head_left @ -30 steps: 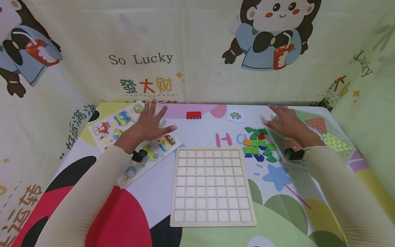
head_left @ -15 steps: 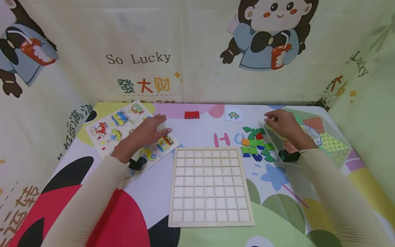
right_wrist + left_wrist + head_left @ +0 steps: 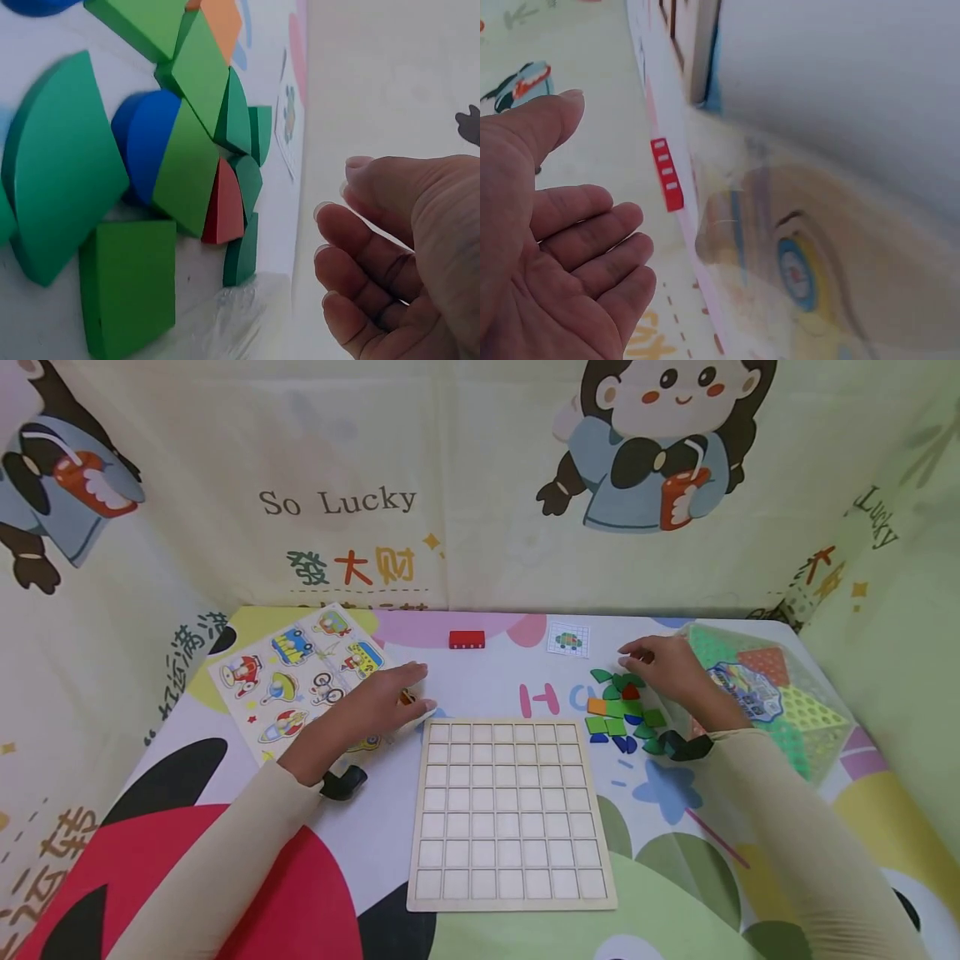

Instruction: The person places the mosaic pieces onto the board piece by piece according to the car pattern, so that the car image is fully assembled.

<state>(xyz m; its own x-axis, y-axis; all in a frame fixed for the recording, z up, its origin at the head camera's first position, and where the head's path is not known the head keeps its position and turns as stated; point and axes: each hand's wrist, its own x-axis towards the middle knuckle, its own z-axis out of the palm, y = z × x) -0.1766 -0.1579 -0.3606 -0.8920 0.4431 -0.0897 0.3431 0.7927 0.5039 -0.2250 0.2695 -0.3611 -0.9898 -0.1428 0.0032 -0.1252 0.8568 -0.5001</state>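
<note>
My left hand (image 3: 378,702) hovers over the near right part of a picture puzzle board (image 3: 281,687), with its fingers extended and nothing in them. In the left wrist view the left palm (image 3: 570,277) shows bare, thumb apart from the fingers. Just above the far end of a cluster of coloured wooden blocks (image 3: 615,708) is my right hand (image 3: 669,670). In the right wrist view its fingers (image 3: 356,281) bend loosely and hold nothing. Green, blue, red and orange blocks lie beside it. A wooden grid board (image 3: 417,814) lies flat in front, between both arms.
A clear plastic container (image 3: 821,714) with coloured panels stands to the right, partly behind the right forearm. Toward the back edge lie a red block (image 3: 467,640) with white marks and a small card (image 3: 568,640) bearing a turtle picture. A printed curtain (image 3: 480,485) hangs behind.
My left hand has moved nearer and slightly right, its spread fingers drawing together. The right hand has shifted left from the container to above the blocks, its fingers bending more.
</note>
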